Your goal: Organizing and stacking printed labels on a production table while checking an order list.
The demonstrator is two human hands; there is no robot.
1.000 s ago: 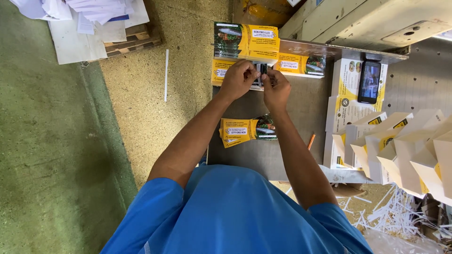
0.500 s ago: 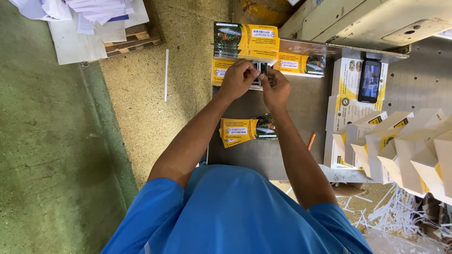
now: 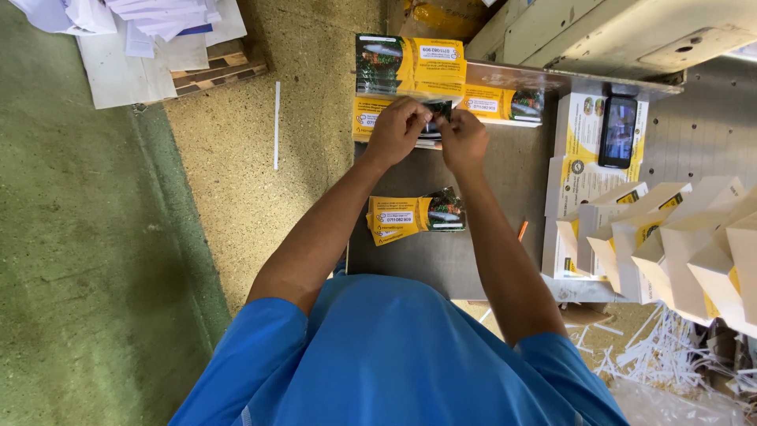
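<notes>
I see my left hand (image 3: pixel 397 130) and right hand (image 3: pixel 464 140) both pinching one card (image 3: pixel 434 126); uneven pull might tear it, or topple the stack (image 3: pixel 410 67) just beyond my grip.

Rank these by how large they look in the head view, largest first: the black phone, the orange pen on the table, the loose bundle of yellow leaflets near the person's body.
1. Bundle of yellow leaflets, clearly largest.
2. Black phone.
3. Orange pen, only a short part showing.
All lie at about table height, so nearness hardly affects this.
</notes>
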